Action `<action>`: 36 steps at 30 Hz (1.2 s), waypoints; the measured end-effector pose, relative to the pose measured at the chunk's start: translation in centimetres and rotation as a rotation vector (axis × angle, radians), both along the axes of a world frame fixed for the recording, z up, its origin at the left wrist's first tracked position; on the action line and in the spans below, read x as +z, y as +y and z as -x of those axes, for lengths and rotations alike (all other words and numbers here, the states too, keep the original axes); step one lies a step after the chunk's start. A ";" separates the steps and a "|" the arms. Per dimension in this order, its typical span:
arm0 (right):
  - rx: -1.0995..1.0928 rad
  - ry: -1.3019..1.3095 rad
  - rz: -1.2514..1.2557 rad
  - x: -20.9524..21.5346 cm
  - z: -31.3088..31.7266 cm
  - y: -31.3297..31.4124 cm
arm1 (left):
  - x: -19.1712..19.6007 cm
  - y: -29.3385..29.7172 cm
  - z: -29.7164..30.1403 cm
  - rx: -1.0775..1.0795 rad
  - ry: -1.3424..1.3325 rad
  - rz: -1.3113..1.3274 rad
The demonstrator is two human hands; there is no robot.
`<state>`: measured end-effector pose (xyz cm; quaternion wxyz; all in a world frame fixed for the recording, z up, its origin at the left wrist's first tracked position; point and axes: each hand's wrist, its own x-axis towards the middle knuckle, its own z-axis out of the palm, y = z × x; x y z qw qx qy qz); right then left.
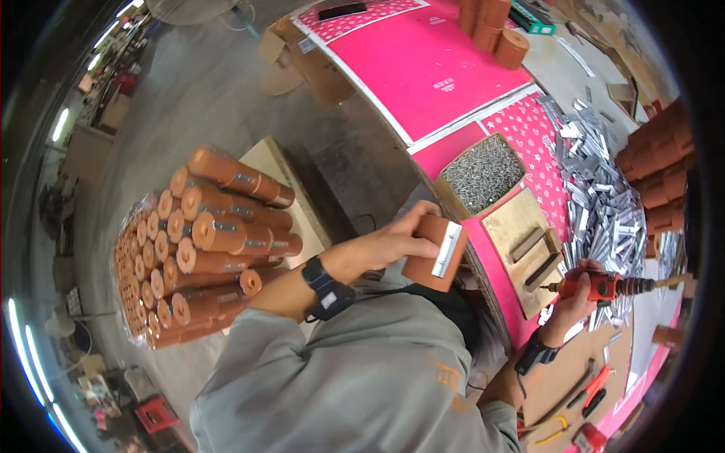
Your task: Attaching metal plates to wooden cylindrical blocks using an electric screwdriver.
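My left hand grips an orange-brown cylinder in front of my body, beside the table edge. A silver metal strip lies along the cylinder's side, with small screw-like points standing on it. Over the table, my right hand is closed around a red and black power screwdriver, its bit pointing left toward a wooden jig. That jig is a board with two raised dark blocks. The cylinder and the screwdriver are well apart.
A box of screws sits on the pink table, beside a heap of silver metal strips. Stacked orange-brown cylinders fill a pallet at left. More cylinders stand at right. Pliers and other hand tools lie lower right.
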<state>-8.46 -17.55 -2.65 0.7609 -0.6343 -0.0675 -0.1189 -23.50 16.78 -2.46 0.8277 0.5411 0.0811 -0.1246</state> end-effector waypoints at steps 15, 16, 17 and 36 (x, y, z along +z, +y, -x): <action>0.005 -0.083 0.032 -2.1 -1.1 -2.7 | -1.6 2.8 19.9 0.932 0.385 -1.586; 0.001 -0.076 0.020 -1.8 -1.1 -2.4 | -1.7 3.0 21.3 0.989 0.325 -1.643; -0.005 -0.070 0.008 -1.7 -1.0 -2.2 | -1.6 3.0 22.5 1.054 0.293 -1.693; 0.023 -0.047 -0.052 -1.7 -0.3 -2.0 | -4.0 4.4 28.8 1.207 0.542 -1.795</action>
